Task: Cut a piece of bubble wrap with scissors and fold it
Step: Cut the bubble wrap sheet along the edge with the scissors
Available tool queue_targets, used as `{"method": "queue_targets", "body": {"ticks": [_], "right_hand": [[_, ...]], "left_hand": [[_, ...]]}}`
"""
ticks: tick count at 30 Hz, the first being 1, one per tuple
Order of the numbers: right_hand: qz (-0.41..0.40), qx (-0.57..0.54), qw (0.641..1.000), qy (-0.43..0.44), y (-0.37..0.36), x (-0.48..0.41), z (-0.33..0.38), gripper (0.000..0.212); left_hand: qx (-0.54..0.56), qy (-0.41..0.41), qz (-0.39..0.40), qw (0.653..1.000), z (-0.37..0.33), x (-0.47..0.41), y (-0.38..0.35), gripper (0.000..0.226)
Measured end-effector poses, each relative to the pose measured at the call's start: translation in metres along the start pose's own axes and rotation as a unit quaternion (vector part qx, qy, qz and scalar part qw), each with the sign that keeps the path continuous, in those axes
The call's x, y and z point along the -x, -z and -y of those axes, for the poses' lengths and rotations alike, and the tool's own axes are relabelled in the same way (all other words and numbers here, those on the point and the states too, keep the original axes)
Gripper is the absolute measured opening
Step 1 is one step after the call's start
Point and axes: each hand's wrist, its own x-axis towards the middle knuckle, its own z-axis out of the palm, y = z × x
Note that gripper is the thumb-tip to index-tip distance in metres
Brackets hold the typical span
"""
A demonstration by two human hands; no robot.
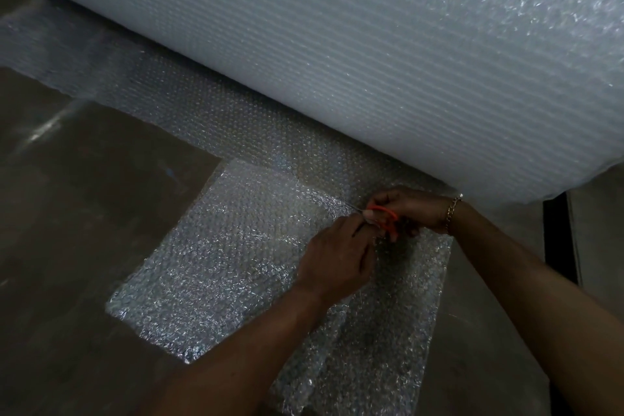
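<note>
A huge roll of bubble wrap (371, 54) lies across the top of the view. Its loose sheet (223, 257) spreads flat over the floor toward me. My right hand (415, 211), with a chain bracelet at the wrist, grips orange-handled scissors (383, 218) at the sheet's right side, close to the roll. The thin blades point left along the sheet. My left hand (334, 260) pinches the sheet's edge right beside the blades. The fingers hide the blade tips.
The brown floor (84, 213) shows to the left and below the sheet. A dark strip (557, 240) runs down the right side past the roll's end. More bubble wrap (354, 375) lies crumpled between my forearms.
</note>
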Motion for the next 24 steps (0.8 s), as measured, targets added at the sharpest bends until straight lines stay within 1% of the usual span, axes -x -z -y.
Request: {"method": "queue_targets", "body": {"ticks": [3, 6, 9, 11, 14, 16, 19, 24], "right_hand": [[-0.006, 0.004, 1.0, 0.005, 0.0, 0.0, -0.0012, 0.025], [-0.013, 0.014, 1.0, 0.001, 0.001, -0.0006, -0.004, 0.031], [-0.017, 0.015, 1.0, 0.008, 0.0033, 0.0, -0.0071, 0.034], [-0.014, 0.012, 1.0, 0.01, 0.003, 0.0008, -0.0059, 0.034], [-0.015, -0.001, 1.0, 0.0, 0.0015, 0.0014, -0.0041, 0.023], [-0.018, -0.006, 1.0, -0.004, 0.0005, 0.0015, -0.0036, 0.021], [-0.015, -0.015, 1.0, -0.003, -0.0003, 0.0014, -0.0059, 0.024], [-0.013, -0.005, 1.0, -0.002, -0.0001, 0.0005, -0.0033, 0.033]], "left_hand": [[-0.029, -0.008, -0.006, 1.0, 0.0004, -0.0005, 0.0005, 0.032], [-0.07, 0.007, -0.028, 0.997, -0.0012, -0.0004, 0.0033, 0.034], [-0.087, 0.016, -0.042, 0.995, -0.0025, 0.0002, 0.0029, 0.035], [-0.089, 0.019, -0.041, 0.995, -0.002, 0.0, 0.0019, 0.036], [-0.086, 0.025, -0.033, 0.995, -0.0024, 0.0004, 0.001, 0.037], [-0.081, 0.028, -0.033, 0.996, -0.0028, 0.0002, 0.0006, 0.035], [-0.073, 0.025, -0.047, 0.996, -0.0022, 0.0005, -0.0006, 0.028], [-0.082, 0.015, -0.063, 0.995, -0.0024, 0.0005, 0.0004, 0.026]]}}
